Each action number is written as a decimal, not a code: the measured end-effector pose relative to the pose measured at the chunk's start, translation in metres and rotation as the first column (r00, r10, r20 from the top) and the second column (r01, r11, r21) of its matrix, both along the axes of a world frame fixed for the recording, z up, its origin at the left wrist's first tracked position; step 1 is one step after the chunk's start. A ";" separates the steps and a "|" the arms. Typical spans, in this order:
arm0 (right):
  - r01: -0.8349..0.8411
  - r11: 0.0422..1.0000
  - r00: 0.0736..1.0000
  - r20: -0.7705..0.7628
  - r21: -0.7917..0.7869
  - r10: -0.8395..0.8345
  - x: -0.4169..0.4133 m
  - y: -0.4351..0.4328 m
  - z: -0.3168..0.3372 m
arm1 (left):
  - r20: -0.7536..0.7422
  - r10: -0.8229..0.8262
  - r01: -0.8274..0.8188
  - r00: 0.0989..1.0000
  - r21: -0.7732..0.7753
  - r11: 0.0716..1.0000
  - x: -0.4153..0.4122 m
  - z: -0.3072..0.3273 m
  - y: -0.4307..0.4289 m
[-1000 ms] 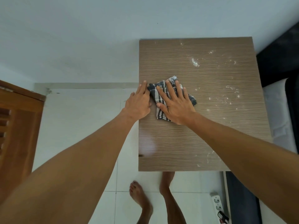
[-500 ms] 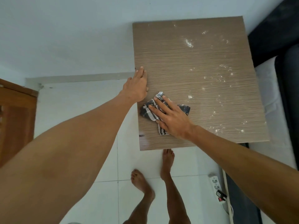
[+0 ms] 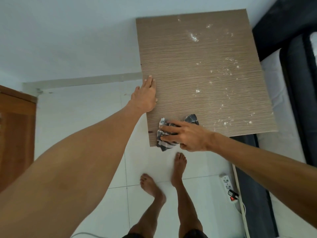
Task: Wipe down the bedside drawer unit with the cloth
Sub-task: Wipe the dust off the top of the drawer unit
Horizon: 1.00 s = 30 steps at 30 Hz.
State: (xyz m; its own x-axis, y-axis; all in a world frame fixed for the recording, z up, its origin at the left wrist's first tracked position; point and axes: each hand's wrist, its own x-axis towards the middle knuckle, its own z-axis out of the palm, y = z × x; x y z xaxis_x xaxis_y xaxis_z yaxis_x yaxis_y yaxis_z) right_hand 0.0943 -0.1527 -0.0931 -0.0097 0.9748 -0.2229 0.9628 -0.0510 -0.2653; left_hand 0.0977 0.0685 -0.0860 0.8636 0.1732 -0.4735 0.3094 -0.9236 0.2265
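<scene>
The bedside drawer unit (image 3: 197, 69) shows its brown wood-grain top, seen from above. White dust specks lie over its right half. A dark checked cloth (image 3: 164, 130) sits at the top's near left corner, partly hanging over the front edge. My right hand (image 3: 185, 134) presses flat on the cloth with straight fingers. My left hand (image 3: 145, 97) rests flat on the top's left edge, fingers straight.
A white wall stands behind the unit. A bed with dark frame and white mattress (image 3: 281, 93) borders its right side. A power strip (image 3: 228, 184) with a cable lies on the white tiled floor. My bare feet (image 3: 178, 165) stand at the unit's front. A wooden door (image 3: 15, 131) is left.
My right hand has dragged the cloth toward me, from the middle left of the top to its near left corner. My left hand has stayed on the left edge.
</scene>
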 end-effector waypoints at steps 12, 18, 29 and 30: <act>0.752 0.628 0.651 0.078 -0.200 -0.755 0.081 0.049 -0.021 | -0.045 -0.042 0.044 0.998 0.026 0.999 -0.012 -0.019 -0.002; 0.720 0.674 0.691 0.087 -0.165 -0.717 0.027 0.031 -0.027 | -0.063 -0.039 0.041 0.997 0.028 0.999 -0.013 -0.015 -0.005; 0.536 0.830 0.841 -0.007 0.157 -0.541 -0.057 -0.005 -0.019 | -0.121 -0.052 0.057 0.991 0.039 0.998 -0.010 -0.005 -0.007; 0.516 0.845 0.856 -0.032 0.142 -0.517 -0.060 -0.009 -0.019 | -0.124 -0.051 0.057 0.991 0.043 0.997 -0.010 -0.004 -0.007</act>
State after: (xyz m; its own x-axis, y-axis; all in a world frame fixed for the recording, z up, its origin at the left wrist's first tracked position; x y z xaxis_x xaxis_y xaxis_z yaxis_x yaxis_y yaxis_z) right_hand 0.0348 -0.1614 -0.1120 0.5045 0.8595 -0.0820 0.8098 -0.5040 -0.3004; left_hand 0.0881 0.0611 -0.0900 0.8082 0.1519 -0.5689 0.2815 -0.9483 0.1467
